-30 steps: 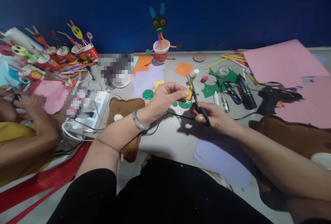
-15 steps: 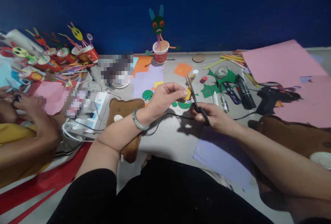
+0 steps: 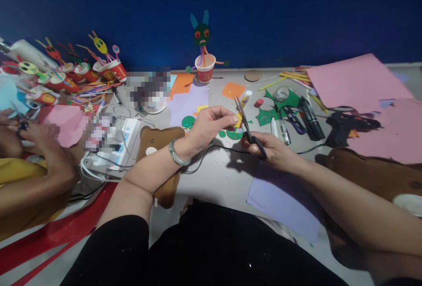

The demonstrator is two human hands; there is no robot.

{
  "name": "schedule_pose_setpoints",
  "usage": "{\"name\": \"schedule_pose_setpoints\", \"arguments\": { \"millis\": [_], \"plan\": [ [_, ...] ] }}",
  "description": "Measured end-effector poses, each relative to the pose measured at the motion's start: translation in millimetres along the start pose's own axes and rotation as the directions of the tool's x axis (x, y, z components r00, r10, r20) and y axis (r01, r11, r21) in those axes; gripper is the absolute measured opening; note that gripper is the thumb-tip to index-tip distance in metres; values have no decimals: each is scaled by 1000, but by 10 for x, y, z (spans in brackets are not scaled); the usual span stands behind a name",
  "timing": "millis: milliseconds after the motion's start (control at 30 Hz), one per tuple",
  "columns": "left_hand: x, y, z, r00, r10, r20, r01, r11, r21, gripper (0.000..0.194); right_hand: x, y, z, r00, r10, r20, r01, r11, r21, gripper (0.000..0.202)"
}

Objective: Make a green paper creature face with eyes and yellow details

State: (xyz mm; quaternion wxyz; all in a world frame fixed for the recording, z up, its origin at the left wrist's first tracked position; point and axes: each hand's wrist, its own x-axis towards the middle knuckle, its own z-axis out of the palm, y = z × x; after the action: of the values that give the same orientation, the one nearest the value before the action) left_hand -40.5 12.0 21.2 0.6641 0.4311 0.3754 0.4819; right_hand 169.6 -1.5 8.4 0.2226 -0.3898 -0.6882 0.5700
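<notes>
My left hand (image 3: 211, 127), with a bangle on its wrist, pinches a small piece of yellow paper (image 3: 238, 119) between thumb and fingers. In my right hand (image 3: 267, 147) is a pair of scissors (image 3: 249, 133) with black handles, blades pointing up and away. The blades are right against the yellow paper; whether they are parted is hard to see. Beneath the hands lie green paper circles (image 3: 188, 122), some partly hidden. Just beyond stand a glue stick (image 3: 246, 97) and its red cap (image 3: 259, 102).
A paper cup puppet (image 3: 205, 68) stands at the back. Green paper scraps (image 3: 267, 117), black markers (image 3: 312, 119), a glue gun (image 3: 349, 125) and pink sheets (image 3: 356, 79) lie right. A power strip (image 3: 123, 143) is left, beside a co-worker's hands (image 3: 36, 132) holding scissors.
The scissor blades have shifted slightly left along the yellow paper. My hands otherwise stay in nearly the same place, and the whole view has tilted a little.
</notes>
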Motion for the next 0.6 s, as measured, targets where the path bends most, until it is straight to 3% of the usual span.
{"name": "schedule_pose_setpoints", "arguments": {
  "millis": [333,433,600],
  "plan": [
    [41,-20,-42,1000,-9,-8,8,1000,-20,31,18,81,18,998,15,-56,-11,996,86,73],
    [55,-59,-54,1000,-9,-19,8,1000,-20,32,38,152,35,984,-15,-177,38,991,127,74],
    [30,-151,-6,1000,19,-22,-19,1000,6,36,80,210,93,902,-5,-431,122,962,244,51]
  ]
}}
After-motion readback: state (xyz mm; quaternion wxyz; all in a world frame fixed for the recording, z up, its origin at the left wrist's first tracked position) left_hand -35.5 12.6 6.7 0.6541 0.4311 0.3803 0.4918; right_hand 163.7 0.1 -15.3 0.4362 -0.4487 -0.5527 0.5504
